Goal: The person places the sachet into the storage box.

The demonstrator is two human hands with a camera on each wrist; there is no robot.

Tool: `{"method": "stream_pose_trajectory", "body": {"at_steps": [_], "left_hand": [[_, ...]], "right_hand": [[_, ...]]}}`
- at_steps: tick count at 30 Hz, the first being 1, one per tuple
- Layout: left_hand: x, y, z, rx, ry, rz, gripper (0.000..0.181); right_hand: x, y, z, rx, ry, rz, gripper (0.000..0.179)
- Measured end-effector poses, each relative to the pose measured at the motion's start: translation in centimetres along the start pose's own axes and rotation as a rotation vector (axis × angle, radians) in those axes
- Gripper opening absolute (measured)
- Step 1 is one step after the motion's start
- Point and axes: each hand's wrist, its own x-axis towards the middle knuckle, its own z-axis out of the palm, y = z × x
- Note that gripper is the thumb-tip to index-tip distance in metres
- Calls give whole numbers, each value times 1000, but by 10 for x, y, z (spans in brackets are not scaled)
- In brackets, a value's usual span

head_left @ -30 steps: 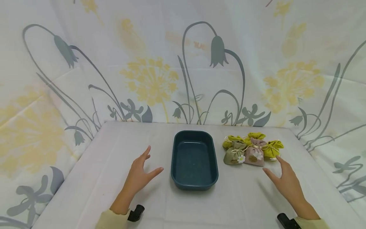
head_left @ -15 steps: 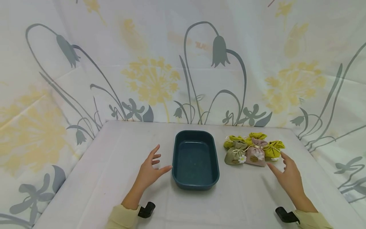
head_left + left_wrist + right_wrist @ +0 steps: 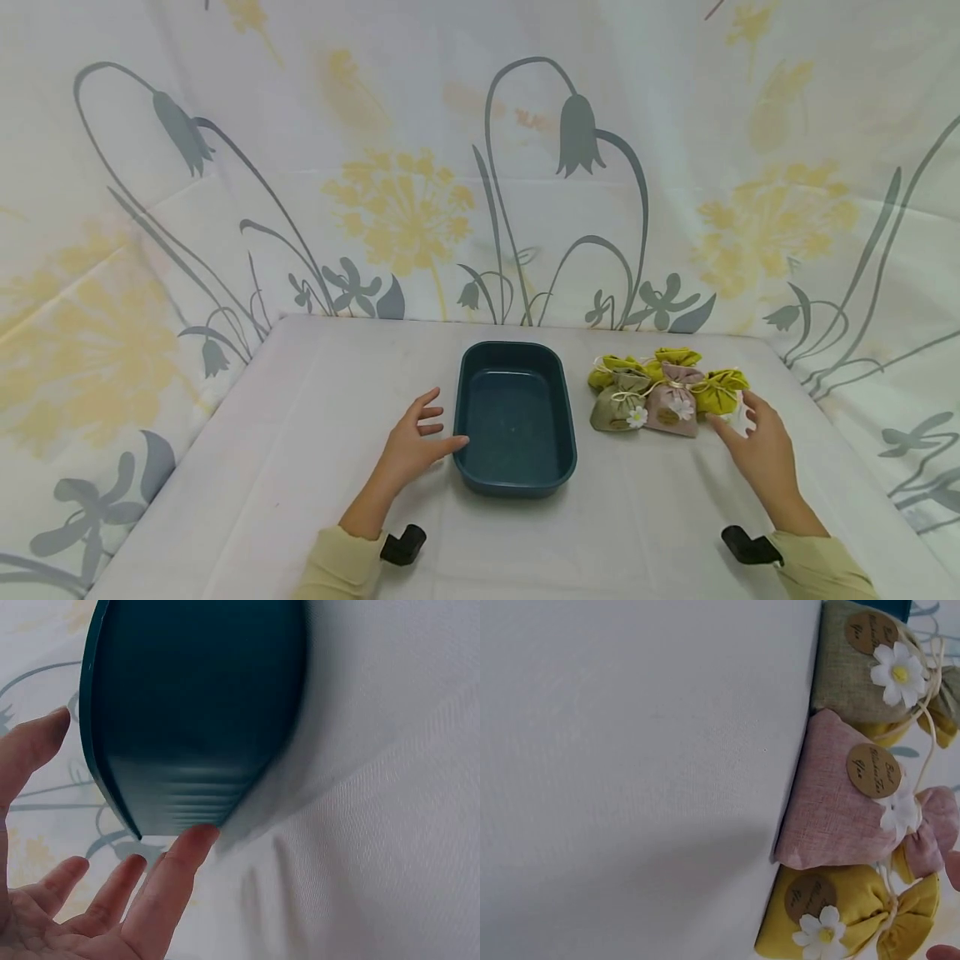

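Note:
A dark teal plastic basin stands on the table. My left hand is at its left side, fingers spread and loosely bent, the thumb overlapping the rim in the head view. In the left wrist view a fingertip lies close to the basin's ribbed wall. At the right, my right hand reaches the rightmost yellow drawstring pouch, thumb and fingers apart at its near side. Beside that pouch are a pink pouch and a grey-green pouch, each with a white flower and a round brown label.
More yellow pouches sit behind the front row. A white cloth covers the table. A floral curtain hangs along the back and sides. Black wrist cameras are strapped at both sleeves.
My left hand has moved right, up to the basin's side. My right hand has moved slightly forward, closer to the rightmost yellow pouch. Basin and pouches stay where they were.

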Motion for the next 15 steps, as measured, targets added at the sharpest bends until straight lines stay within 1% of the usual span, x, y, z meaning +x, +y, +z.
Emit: {"method": "stream_pose_trajectory", "body": {"at_steps": [6, 8, 13, 15], "left_hand": [[1, -1, 5, -121, -47, -37, 84], [1, -1, 6, -151, -58, -42, 82], [1, -2, 7, -201, -85, -46, 72], [0, -3, 7, -218, -94, -46, 69]], "right_hand": [[9, 4, 0, 12, 30, 23, 71], [16, 14, 2, 31, 37, 38, 74], [42, 60, 14, -7, 80, 53, 80], [47, 63, 15, 2, 85, 75, 79]]}}
